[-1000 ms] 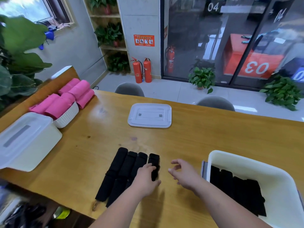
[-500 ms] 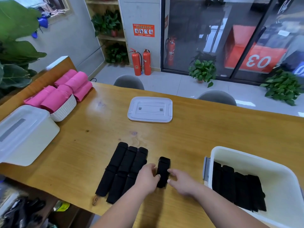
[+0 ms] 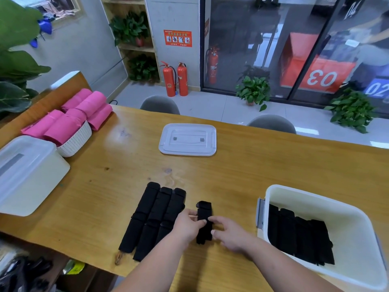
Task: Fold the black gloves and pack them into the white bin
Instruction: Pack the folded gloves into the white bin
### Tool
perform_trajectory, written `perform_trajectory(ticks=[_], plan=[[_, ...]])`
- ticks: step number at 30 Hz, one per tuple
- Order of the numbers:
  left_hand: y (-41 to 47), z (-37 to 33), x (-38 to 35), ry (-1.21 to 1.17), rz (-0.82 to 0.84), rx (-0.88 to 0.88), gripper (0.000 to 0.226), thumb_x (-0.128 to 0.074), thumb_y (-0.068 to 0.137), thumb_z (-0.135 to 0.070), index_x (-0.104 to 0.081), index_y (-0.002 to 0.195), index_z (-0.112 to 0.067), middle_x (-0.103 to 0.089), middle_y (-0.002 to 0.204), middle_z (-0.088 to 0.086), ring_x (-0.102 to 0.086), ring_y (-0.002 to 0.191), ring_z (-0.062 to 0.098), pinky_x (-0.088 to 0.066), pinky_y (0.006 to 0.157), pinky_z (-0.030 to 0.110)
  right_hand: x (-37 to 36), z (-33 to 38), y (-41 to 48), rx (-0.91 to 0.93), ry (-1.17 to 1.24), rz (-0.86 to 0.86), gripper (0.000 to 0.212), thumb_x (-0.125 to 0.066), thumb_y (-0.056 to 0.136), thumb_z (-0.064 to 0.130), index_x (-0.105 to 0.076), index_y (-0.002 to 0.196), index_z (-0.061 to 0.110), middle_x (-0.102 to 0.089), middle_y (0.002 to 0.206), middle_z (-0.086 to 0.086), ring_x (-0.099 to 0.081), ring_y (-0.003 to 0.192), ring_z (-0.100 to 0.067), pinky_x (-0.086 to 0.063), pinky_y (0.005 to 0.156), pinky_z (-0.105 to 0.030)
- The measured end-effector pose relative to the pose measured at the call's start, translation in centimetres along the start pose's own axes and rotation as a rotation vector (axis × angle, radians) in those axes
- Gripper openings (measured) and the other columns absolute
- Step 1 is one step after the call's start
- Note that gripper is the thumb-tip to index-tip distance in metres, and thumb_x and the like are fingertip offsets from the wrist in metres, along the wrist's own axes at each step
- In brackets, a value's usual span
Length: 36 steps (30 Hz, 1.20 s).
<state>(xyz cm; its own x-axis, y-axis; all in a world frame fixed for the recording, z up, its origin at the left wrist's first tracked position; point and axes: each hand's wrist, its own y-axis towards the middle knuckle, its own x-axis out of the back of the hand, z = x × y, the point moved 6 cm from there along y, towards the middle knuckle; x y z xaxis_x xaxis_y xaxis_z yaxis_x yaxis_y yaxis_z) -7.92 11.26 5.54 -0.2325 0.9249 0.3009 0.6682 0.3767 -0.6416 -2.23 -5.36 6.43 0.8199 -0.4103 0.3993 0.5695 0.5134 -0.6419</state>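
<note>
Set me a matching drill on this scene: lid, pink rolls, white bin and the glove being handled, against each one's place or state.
Things:
1 lid
2 pink rolls
3 white bin
4 single black glove

States:
A pinched by left hand and right hand
B holds packed gloves
C flat on the table
D piled in white basket

Pairs: 1-C; 2-D; 3-B; 4-A

Black glove (image 3: 204, 220) flat on table; folded gloves (image 3: 301, 237) in white bin (image 3: 355, 224).
</note>
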Motion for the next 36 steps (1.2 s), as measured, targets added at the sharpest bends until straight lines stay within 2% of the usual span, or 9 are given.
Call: perform_trajectory(ticks=[5, 8, 11, 15, 19, 22, 29, 32, 36], plan=[[-0.8, -1.0, 1.1, -0.159, 0.006, -0.008, 0.035, -0.085, 0.089, -0.017, -0.063, 0.116, -0.021, -0.079, 0.104, 0.005, -0.08, 0.088, 0.023, -0.065, 0.084, 0.051, 1.3, 1.0, -0.7, 0.053, 0.091, -0.098, 0.04, -0.063, 0.101, 0.027, -0.059, 0.136, 0.044, -0.059, 0.142, 0.018, -0.062, 0.119, -0.01, -0.052, 0.108, -0.043], [-1.5, -2.4, 1.6, -0.26, 0.049, -0.037, 0.036, -0.083, 0.09, -0.012, -0.064, 0.12, -0.017, -0.081, 0.104, 0.006, -0.08, 0.091, 0.024, -0.065, 0.084, 0.053, 3.0, 2.0, -1.5, 0.069, 0.203, -0.207, 0.029, -0.067, 0.1, 0.027, -0.063, 0.124, 0.042, -0.066, 0.129, 0.02, -0.067, 0.109, -0.01, -0.055, 0.103, -0.045], [-2.6, -4.2, 1.9, -0.339, 0.124, -0.075, 0.038, -0.082, 0.091, -0.009, -0.064, 0.125, -0.013, -0.081, 0.106, 0.008, -0.079, 0.098, 0.025, -0.064, 0.089, 0.052, 4.8, 2.8, -2.3, 0.085, 0.312, -0.288, 0.034, -0.071, 0.099, 0.035, -0.061, 0.131, 0.039, -0.066, 0.125, 0.021, -0.068, 0.11, -0.011, -0.056, 0.103, -0.046], [-4.3, -7.3, 1.8, -0.405, 0.231, -0.142, 0.04, -0.08, 0.094, -0.009, -0.064, 0.131, -0.012, -0.08, 0.114, 0.01, -0.078, 0.106, 0.028, -0.061, 0.097, 0.052, 6.1, 3.6, -3.0, 0.137, 0.469, -0.303, 0.049, -0.071, 0.098, 0.044, -0.056, 0.144, 0.036, -0.064, 0.129, 0.018, -0.067, 0.118, -0.012, -0.055, 0.106, -0.046], [-5.6, -9.9, 1.2, -0.406, 0.326, -0.202, 0.042, -0.078, 0.097, -0.012, -0.064, 0.136, -0.011, -0.077, 0.122, 0.012, -0.075, 0.114, 0.03, -0.058, 0.103, 0.053, 6.9, 4.2, -4.3, 0.179, 0.719, -0.259, 0.05, -0.071, 0.1, 0.042, -0.058, 0.145, 0.026, -0.068, 0.133, 0.001, -0.07, 0.119, -0.016, -0.06, 0.1, -0.039], [-6.5, -11.2, 0.4, -0.395, 0.363, -0.232, 0.041, -0.077, 0.097, -0.011, -0.065, 0.136, -0.01, -0.077, 0.122, 0.013, -0.075, 0.115, 0.029, -0.058, 0.102, 0.052, 7.9, 4.7, -5.8, 0.233, 0.813, -0.223, 0.038, -0.069, 0.102, 0.036, -0.064, 0.138, 0.024, -0.076, 0.125, -0.002, -0.072, 0.117, -0.018, -0.06, 0.1, -0.041], [-7.8, -13.7, -2.4, -0.338, 0.457, -0.27, 0.042, -0.08, 0.095, -0.014, -0.066, 0.134, -0.011, -0.076, 0.123, 0.014, -0.074, 0.115, 0.03, -0.057, 0.104, 0.054, 10.7, 3.3, -8.6, 0.248, 0.886, -0.272, 0.035, -0.071, 0.101, 0.025, -0.067, 0.134, 0.015, -0.077, 0.121, -0.009, -0.073, 0.115, -0.026, -0.061, 0.095, -0.043], [-8.3, -14.8, -4.0, -0.313, 0.482, -0.284, 0.043, -0.081, 0.094, -0.014, -0.065, 0.134, -0.012, -0.077, 0.121, 0.013, -0.075, 0.113, 0.028, -0.058, 0.103, 0.052, 12.0, 2.5, -10.1, 0.262, 0.9, -0.303, 0.03, -0.067, 0.103, 0.019, -0.068, 0.132, 0.013, -0.078, 0.118, -0.013, -0.075, 0.111, -0.03, -0.06, 0.097, -0.052], [-8.5, -16.0, -6.6, -0.289, 0.528, -0.305, 0.042, -0.082, 0.094, -0.016, -0.065, 0.133, -0.014, -0.077, 0.118, 0.013, -0.075, 0.112, 0.027, -0.059, 0.101, 0.05, 13.8, 0.8, -11.5, 0.254, 0.915, -0.356, 0.029, -0.067, 0.103, 0.018, -0.067, 0.131, 0.009, -0.076, 0.118, -0.018, -0.074, 0.11, -0.036, -0.06, 0.094, -0.053]])
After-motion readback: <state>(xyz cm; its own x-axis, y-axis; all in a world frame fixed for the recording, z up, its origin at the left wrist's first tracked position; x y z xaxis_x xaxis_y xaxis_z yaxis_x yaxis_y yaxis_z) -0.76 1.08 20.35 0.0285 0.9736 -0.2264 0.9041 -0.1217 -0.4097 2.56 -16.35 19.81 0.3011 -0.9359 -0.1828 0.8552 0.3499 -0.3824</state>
